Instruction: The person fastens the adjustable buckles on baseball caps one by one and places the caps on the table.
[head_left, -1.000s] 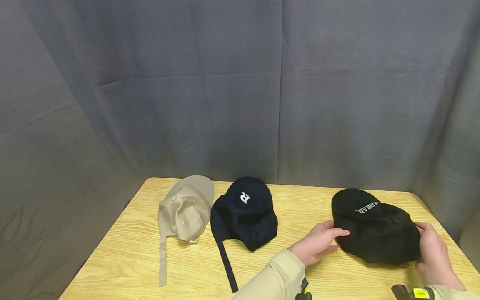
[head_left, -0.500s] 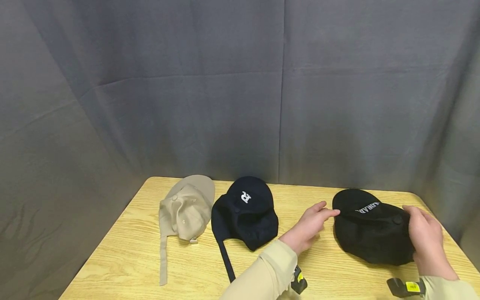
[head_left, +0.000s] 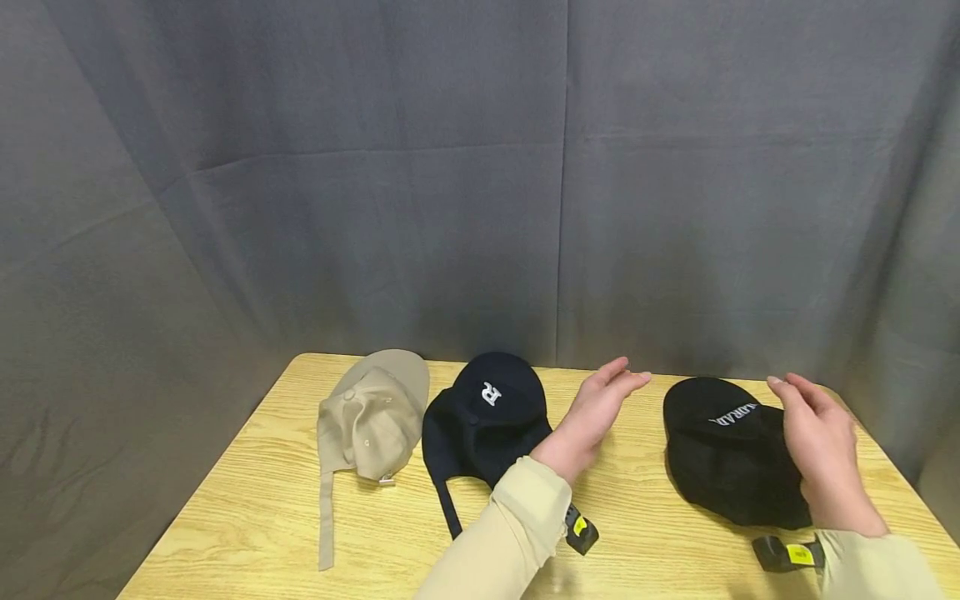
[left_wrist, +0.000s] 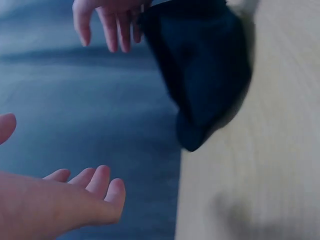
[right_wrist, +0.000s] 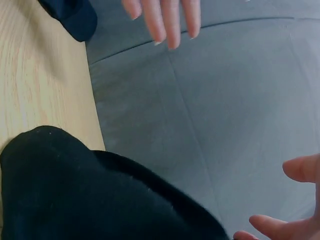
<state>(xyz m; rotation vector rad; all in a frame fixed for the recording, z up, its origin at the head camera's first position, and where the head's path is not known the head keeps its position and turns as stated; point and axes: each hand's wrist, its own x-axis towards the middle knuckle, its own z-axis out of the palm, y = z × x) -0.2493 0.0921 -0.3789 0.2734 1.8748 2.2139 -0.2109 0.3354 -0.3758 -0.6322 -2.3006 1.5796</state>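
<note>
Closest in, two pale sleeves (head_left: 510, 525) run up over the desk (head_left: 240, 517), each with a dark wrist strap (head_left: 581, 529) bearing a yellow label. The left hand (head_left: 592, 417) is raised between two of the caps, fingers extended and thumb apart; its grip is loose and holds nothing. The right hand (head_left: 821, 442) rises beside the right side of the black cap (head_left: 735, 475), its thumb and fingers spread and nothing held between them — whether any part of it brushes the cloth, I cannot tell.

That black cap lies towards the desk's right edge, its rounded bill aimed at the far edge. It is a deep, plain black, with a soft, slumped crown and a few pale specks on the fabric. White capital letters curve across the front, "ORAD" readable among them.

Left of it, towards the far edge, lies a navy cap (head_left: 487, 433) with a raised white R and a sunken crown; its strap trails towards the near edge and passes behind the left sleeve. Just beside it, by the far left corner, a beige cap (head_left: 375, 425) sits crumpled, with a small metal buckle and a long loose strap.

Behind the desk's far edge hangs a grey curtain (head_left: 450, 208), creased and seamed.
</note>
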